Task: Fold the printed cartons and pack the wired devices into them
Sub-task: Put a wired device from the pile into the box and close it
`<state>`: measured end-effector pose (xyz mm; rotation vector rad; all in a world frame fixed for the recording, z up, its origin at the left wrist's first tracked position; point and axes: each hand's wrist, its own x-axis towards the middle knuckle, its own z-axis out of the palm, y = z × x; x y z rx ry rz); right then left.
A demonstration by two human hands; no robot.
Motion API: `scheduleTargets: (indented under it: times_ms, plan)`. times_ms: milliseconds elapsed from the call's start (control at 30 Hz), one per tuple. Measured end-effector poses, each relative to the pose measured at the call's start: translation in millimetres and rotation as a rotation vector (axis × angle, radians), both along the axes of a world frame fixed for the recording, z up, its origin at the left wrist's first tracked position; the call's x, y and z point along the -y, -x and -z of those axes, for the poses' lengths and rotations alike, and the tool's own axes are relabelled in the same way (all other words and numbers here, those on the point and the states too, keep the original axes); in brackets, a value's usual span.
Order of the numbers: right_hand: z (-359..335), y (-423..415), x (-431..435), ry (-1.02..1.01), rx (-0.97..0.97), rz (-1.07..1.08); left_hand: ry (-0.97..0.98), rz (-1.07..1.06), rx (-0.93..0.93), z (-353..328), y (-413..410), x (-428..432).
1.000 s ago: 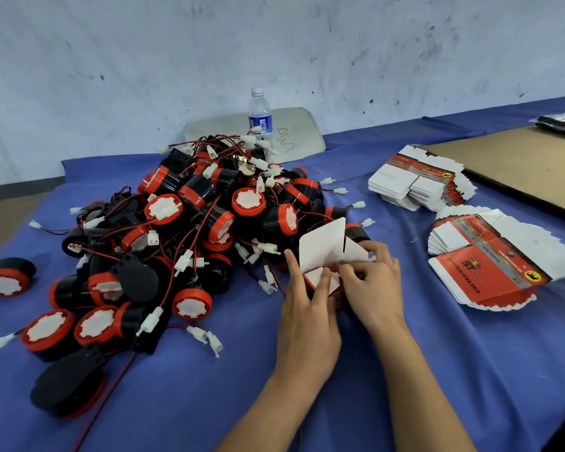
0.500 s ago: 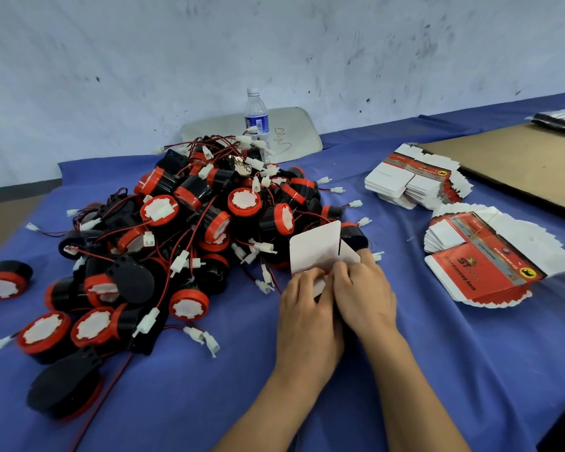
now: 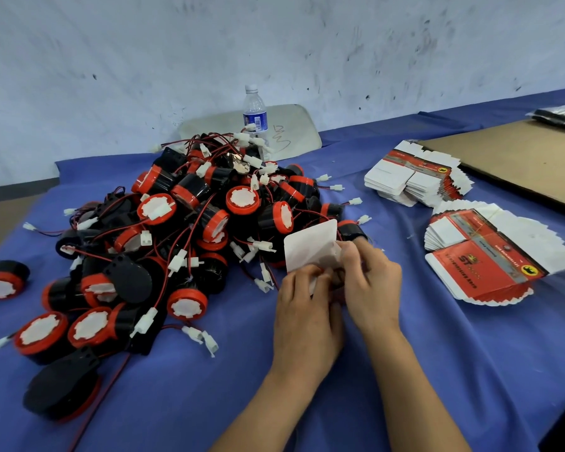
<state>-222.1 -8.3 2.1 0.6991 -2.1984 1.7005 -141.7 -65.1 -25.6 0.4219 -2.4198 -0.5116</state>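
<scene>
Carton: one, held between both hands at the near right foot of the device heap, just above the surface (blue cloth). White unprinted inside faces the camera; one flap with rounded corners stands up and tilts left. Lower part is hidden behind the fingers, and I cannot tell whether a device sits inside.

Left hand: back toward the camera, fingers curled over the carton's lower edge, gripping it.

Right hand: touching the left, thumb and fingers pinching the carton's right edge beside the raised flap.

Wired devices: big loose heap left of the hands. Black round bodies, red rims, white toothed faces. Thin red and black leads end in white plug connectors, all tangled together. One stray device lies apart at the left edge.

Flat cartons: fanned stack right of the hands, red printed panel with a yellow round mark uppermost, white scalloped flap edges showing. Second stack lies farther back.

Also present: water bottle upright behind the heap; brown cardboard sheet at far right.
</scene>
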Motion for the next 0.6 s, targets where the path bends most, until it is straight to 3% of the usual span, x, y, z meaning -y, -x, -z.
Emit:
scheduleTargets:
  times_ms: [100, 200, 400, 600]
  plan:
    - [0, 4, -2, 0.167, 0.196, 0.037, -0.015, -0.001, -0.015, 1, 0, 3]
    - [1, 10, -3, 0.201, 0.264, 0.014, -0.048, 0.011, -0.04, -1, 0, 5]
    - [3, 13, 1, 0.018, 0.263, 0.004, -0.137, 0.069, -0.064, -4, 1, 6]
    - [-5, 8, -4, 0.172, 0.136, 0.105, -0.174, 0.177, -0.039, -3, 2, 9]
